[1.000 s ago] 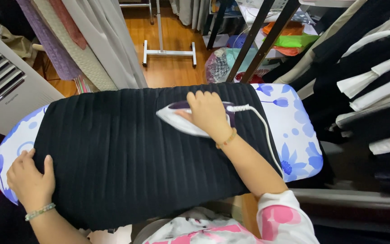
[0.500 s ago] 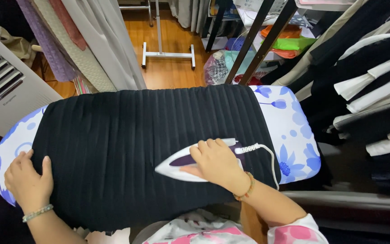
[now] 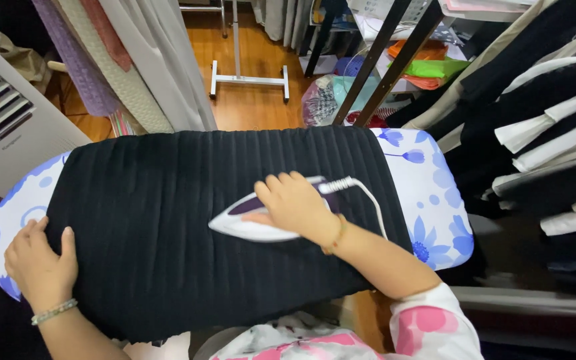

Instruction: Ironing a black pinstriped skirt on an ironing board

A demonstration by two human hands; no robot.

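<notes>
White-and-purple iron point(image 3: 251, 223) is lying under the gripping right hand point(image 3: 295, 203), tip pointing toward 9 o'clock, long axis running 9-to-3; left hand point(image 3: 38, 257) is pressing open on black fabric point(image 3: 168, 200).

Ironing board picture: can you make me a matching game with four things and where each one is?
Things:
1. iron
2. left hand
3. black pleated cloth
4. white cord

Places:
A. spread flat over the flowered ironing board
B. pressing on the cloth's left edge
C. under the right hand, on the cloth
D. running from the back of the iron towards the person's right arm

Pairs: 1-C, 2-B, 3-A, 4-D
</notes>
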